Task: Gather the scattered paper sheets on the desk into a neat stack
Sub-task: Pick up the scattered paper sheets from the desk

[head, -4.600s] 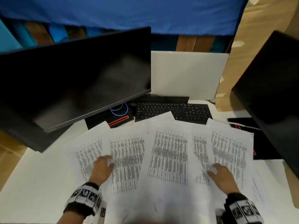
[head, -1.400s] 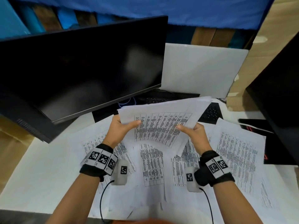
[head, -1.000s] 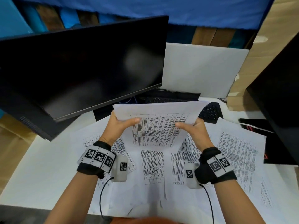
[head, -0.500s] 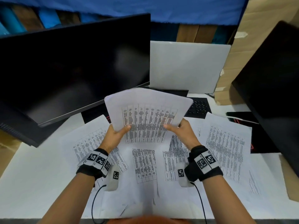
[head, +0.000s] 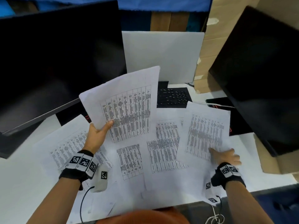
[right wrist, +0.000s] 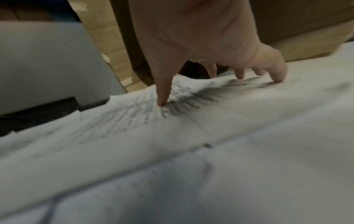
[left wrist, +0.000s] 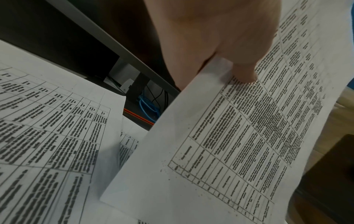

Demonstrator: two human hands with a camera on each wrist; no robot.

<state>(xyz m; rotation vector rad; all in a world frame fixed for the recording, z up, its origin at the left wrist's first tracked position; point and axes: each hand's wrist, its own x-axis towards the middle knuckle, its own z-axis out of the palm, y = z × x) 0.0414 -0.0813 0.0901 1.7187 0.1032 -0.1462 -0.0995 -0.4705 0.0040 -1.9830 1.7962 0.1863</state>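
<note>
My left hand (head: 97,135) holds a small bundle of printed sheets (head: 129,102) up above the desk, tilted toward the left monitor. In the left wrist view its thumb (left wrist: 245,72) pinches the bundle (left wrist: 239,136) near one corner. My right hand (head: 224,156) lies low at the right, fingers spread, with its fingertips (right wrist: 279,77) and thumb pressing on the rightmost sheet (head: 205,131), which bulges slightly under them (right wrist: 172,128). More printed sheets lie loose and overlapping on the white desk: one at the left (head: 68,147) and two in the middle (head: 129,159) (head: 165,152).
A dark monitor (head: 56,62) leans over the desk's back left and another (head: 258,78) stands at the right. A black keyboard (head: 173,97) and a white board (head: 161,54) sit behind the papers. Cardboard boxes (head: 271,162) border the right edge. A black mat (head: 226,102) lies by the right monitor.
My right hand has let go of the bundle and moved right and down onto the rightmost sheet. The left hand now holds the bundle alone, swung more upright.
</note>
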